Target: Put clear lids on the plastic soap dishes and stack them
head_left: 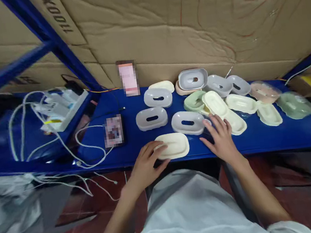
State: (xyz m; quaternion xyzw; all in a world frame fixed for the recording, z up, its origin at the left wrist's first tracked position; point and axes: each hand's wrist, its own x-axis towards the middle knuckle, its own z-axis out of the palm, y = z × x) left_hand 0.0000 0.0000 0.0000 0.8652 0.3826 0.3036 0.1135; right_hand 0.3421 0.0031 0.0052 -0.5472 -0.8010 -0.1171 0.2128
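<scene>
A cream, rounded soap-dish piece (176, 145) lies at the table's front edge. My left hand (148, 162) is at its left end, fingers resting over the surface and thumb apart near its front rim. Just behind it sits a grey soap dish (178, 124) with an oval slot. My right hand (221, 140) is spread at that dish's right end, fingertips close to or touching its rim; exact contact cannot be made out. Beyond are two more grey dishes, one nearer (142, 123) and one farther (149, 99). Right of them, a long cream piece (238, 124) lies beside my right fingers.
Several grey, green and cream dishes (241, 104) crowd the right, with a plastic-wrapped green one (294, 107) at the end. A phone (129, 79) leans on the cardboard wall (155, 25). White cables (93, 165) and a power strip (57, 110) lie left, by a blue post (71, 62).
</scene>
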